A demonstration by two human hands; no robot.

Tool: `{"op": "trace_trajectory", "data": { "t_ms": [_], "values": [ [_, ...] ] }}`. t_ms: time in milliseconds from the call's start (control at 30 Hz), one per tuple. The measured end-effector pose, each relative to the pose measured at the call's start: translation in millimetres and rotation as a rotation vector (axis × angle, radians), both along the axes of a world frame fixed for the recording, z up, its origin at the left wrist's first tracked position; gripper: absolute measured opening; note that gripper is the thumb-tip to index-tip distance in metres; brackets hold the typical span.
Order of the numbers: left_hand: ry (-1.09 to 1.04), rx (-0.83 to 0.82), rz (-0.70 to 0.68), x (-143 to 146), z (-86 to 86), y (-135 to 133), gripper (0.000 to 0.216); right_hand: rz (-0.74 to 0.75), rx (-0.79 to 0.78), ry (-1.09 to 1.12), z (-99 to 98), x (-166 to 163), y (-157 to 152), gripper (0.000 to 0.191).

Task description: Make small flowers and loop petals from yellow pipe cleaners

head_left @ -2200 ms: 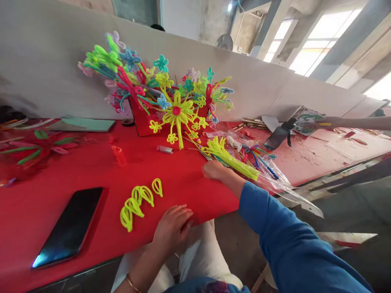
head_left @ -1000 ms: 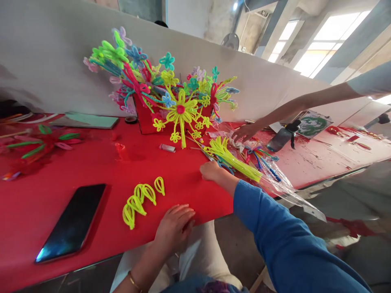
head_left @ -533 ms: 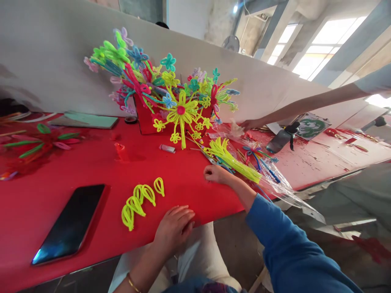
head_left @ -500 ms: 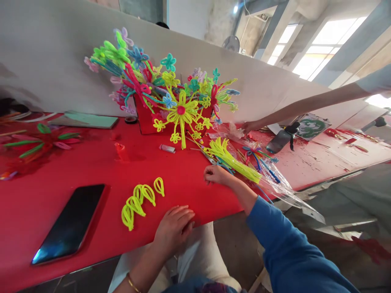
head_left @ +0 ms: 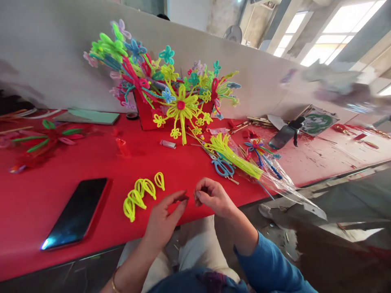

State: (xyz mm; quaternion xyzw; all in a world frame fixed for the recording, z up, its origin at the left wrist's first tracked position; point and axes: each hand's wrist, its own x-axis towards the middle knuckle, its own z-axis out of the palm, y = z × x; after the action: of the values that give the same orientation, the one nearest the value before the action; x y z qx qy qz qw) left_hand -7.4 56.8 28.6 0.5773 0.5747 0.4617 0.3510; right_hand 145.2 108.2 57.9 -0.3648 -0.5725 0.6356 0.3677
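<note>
Over the table's front edge my left hand [head_left: 166, 211] is held with its fingers stretched and thumb apart, nothing seen in it. Facing it, my right hand [head_left: 215, 197] has its fingers curled in toward the thumb; anything in that pinch is hidden. The two hands are close but apart. Left of them several yellow pipe-cleaner loops [head_left: 149, 189] lie in a slanting row. Beyond my right hand are blue-handled scissors [head_left: 222, 167] and a bundle of yellow pipe cleaners [head_left: 240, 158], partly in a clear plastic sleeve [head_left: 293, 193].
A red box [head_left: 145, 114] full of pipe-cleaner flowers [head_left: 181, 106] stands against the white partition. A black phone [head_left: 76, 211] lies at left, near a red candle-like stick [head_left: 122, 146]. A dark bottle [head_left: 282, 134] lies right. Something blurred [head_left: 339, 85] hangs at upper right.
My right hand has come from beside the yellow bundle to face my left hand, uncovering the scissors. My left hand has lifted and turned. Another person's arm has left the table at right.
</note>
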Motion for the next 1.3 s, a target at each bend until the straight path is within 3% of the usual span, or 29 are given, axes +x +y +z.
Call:
{"op": "trace_trajectory", "data": {
  "t_ms": [167, 400, 633, 1067, 1300],
  "values": [
    [0.025, 0.106, 0.013, 0.4, 25.8, -5.2, 0.021, 0.005, 0.233, -0.232, 4.4, -7.9, -15.0, 0.005],
    [0.232, 0.288, -0.024, -4.5, 30.3, -6.2, 0.013, -0.041, 0.486, -0.390, 12.9, -7.3, -20.5, 0.012],
    [0.386, 0.414, -0.009, -6.3, 36.0, -9.3, 0.011, -0.022, 0.609, -0.469, 21.8, -4.6, -24.8, 0.011],
    [0.551, 0.540, 0.014, -5.6, 35.3, -12.2, 0.010, -0.035, 0.649, -0.591, 20.9, -8.0, -29.4, 0.012],
    [0.599, 0.644, 0.089, -4.0, 25.7, -15.9, 0.010, -0.111, 0.427, -0.526, 15.9, -15.1, -33.2, 0.012]
  ]
}}
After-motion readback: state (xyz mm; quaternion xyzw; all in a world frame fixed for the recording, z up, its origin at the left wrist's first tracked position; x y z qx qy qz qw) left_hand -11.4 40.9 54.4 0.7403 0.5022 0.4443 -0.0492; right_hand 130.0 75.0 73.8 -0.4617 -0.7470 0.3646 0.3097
